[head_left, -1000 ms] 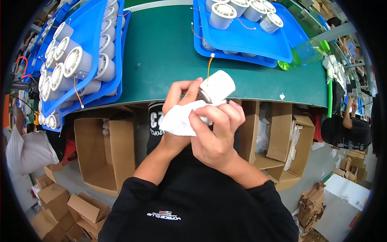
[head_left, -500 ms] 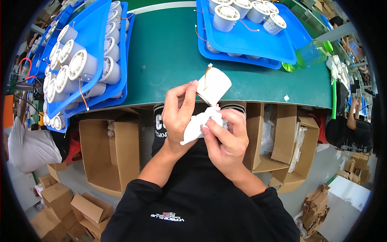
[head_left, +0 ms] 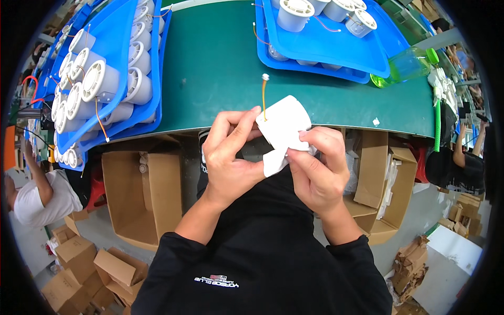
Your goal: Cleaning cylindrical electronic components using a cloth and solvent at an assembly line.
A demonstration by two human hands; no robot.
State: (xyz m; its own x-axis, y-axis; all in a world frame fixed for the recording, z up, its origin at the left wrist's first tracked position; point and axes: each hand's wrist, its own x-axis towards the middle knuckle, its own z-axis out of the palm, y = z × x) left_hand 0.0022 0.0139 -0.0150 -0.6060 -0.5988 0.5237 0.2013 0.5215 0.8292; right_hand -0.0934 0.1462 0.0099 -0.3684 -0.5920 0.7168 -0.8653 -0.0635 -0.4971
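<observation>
Over the front edge of the green table, a white cup-shaped housing is tilted between my hands. From its left side a thin yellow-orange wire rises, ending in a small white connector. My left hand holds the housing's left edge between thumb and fingers, its lower thumb area touching a white cloth or tissue. Fingers of my right hand pinch that cloth against the lower right of the housing. Part of the cloth is hidden behind the right fingers.
Stacked blue trays with several similar white housings fill the table's left. More blue trays stand back right, beside a green bottle. Cardboard boxes sit below the table edge. A person in a white top is at far left.
The housing has shifted slightly right and turned, its wire now standing upright. My right hand has moved right and up, bringing the bunched cloth against the housing's side.
</observation>
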